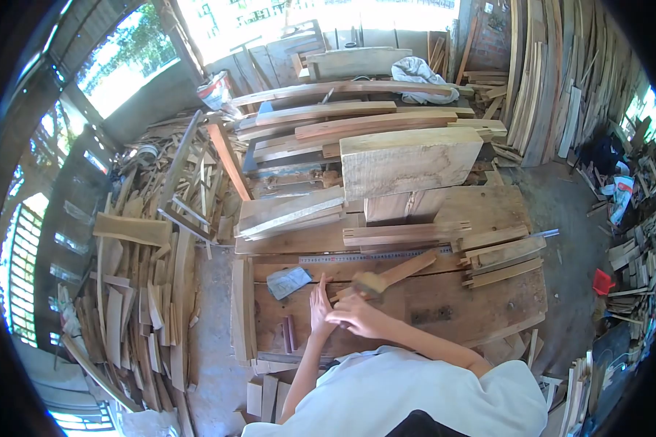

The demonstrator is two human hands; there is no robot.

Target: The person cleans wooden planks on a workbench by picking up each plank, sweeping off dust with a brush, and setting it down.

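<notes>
My left hand (320,309) is upright over the workbench (452,298), its fingers stretched out. Close against it, my right hand (358,317) has its fingers curled; what they hold, if anything, is hidden. Just beyond my right hand is a blurred, rounded yellow-brown thing (369,283) whose kind I cannot make out. A wooden strip (410,268) slants away behind it. To the left of my hands lies a crumpled grey-blue sheet (289,282). Two short dark reddish sticks (289,334) lie nearer my body. A measuring scale (328,258) stretches across the bench beyond my hands.
A thick wooden block (412,162) stands at the back of the bench, among stacked boards (291,213). Several strips (504,261) lie at the right. Scrap wood (135,306) heaps up on the left floor; tall planks (550,95) lean at the back right.
</notes>
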